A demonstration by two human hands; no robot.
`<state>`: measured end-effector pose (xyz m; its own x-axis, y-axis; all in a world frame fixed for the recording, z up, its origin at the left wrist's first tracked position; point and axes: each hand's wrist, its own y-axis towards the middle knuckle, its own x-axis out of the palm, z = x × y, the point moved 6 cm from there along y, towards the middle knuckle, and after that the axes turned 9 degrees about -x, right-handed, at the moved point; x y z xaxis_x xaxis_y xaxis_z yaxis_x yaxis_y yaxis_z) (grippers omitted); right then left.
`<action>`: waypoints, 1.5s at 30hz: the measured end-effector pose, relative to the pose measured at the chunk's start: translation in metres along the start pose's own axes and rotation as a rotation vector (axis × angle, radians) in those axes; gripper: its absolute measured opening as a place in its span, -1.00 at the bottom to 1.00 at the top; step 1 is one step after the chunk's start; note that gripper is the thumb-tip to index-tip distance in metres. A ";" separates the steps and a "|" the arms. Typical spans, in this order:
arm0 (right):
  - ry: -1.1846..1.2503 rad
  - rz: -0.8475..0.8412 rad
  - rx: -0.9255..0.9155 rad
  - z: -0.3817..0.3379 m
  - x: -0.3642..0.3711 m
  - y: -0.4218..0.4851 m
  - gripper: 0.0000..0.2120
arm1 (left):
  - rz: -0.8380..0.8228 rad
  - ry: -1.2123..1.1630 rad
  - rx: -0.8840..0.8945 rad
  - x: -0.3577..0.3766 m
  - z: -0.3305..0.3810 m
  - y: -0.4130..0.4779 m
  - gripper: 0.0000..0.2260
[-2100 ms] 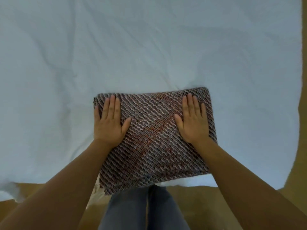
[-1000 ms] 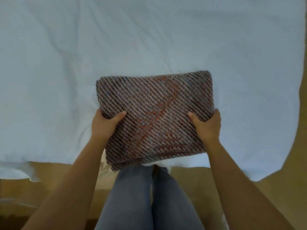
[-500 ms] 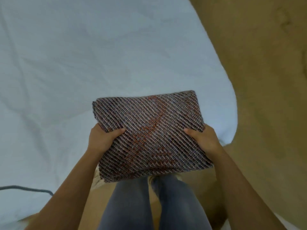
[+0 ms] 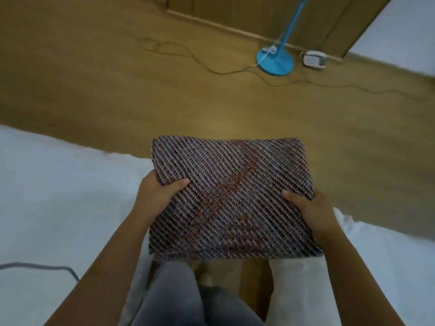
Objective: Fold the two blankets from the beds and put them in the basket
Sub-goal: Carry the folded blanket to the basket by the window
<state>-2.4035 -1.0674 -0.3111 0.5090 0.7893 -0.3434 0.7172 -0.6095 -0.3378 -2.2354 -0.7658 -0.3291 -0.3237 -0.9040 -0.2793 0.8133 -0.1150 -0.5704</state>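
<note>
Since the frame half a second back, your view has swung off the bed toward open floor, and the blanket has come round with you, held at the same two edges.

Item 1: blanket [image 4: 231, 198]. Folded into a thick, soft-cornered rectangle. It is a coarse knit in fine diagonal ribs of grey, lilac and dark thread, with a rust-orange patch running through the middle. You hold it level in the air in front of your body, its far half over the floor and its near edge above your legs.

Item 2: left hand [image 4: 156, 196]. It grips the blanket's left edge, thumb pressed on top and fingers curled underneath, out of sight.

Item 3: right hand [image 4: 310, 210]. It grips the right edge the same way, thumb on top and fingers hidden below.

Item 4: bed [image 4: 47, 196]. White sheet, smooth with faint creases, at your left. A thin grey cable [image 4: 35, 267] lies across it.

Item 5: floor [image 4: 117, 78]. Tan, matte, wood-toned.

Item 6: stand [image 4: 275, 60]. Bright blue, with a round flat base and a slim pole, well beyond the blanket. Just beside it sits a small white box [image 4: 314, 59], and thin cords [image 4: 188, 55] trail over the floor.

Item 7: jeans [image 4: 174, 297]. Faded blue denim, below the blanket.
</note>
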 end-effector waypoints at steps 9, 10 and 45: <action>0.239 0.472 0.074 0.007 -0.160 0.064 -0.63 | -0.440 0.213 0.204 0.225 0.187 0.087 -0.70; 0.261 0.541 0.094 0.008 -0.175 0.070 -0.61 | -0.479 0.242 0.227 0.253 0.207 0.095 -0.67; 0.523 1.564 0.260 0.101 -0.753 0.325 -0.81 | -1.294 0.696 0.512 1.155 0.557 0.037 -0.59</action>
<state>-2.6021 -1.8678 -0.2510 0.7425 -0.6465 -0.1753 -0.6679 -0.7346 -0.1194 -2.3098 -2.0434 -0.2430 -0.9443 0.2645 -0.1958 -0.1621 -0.8917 -0.4227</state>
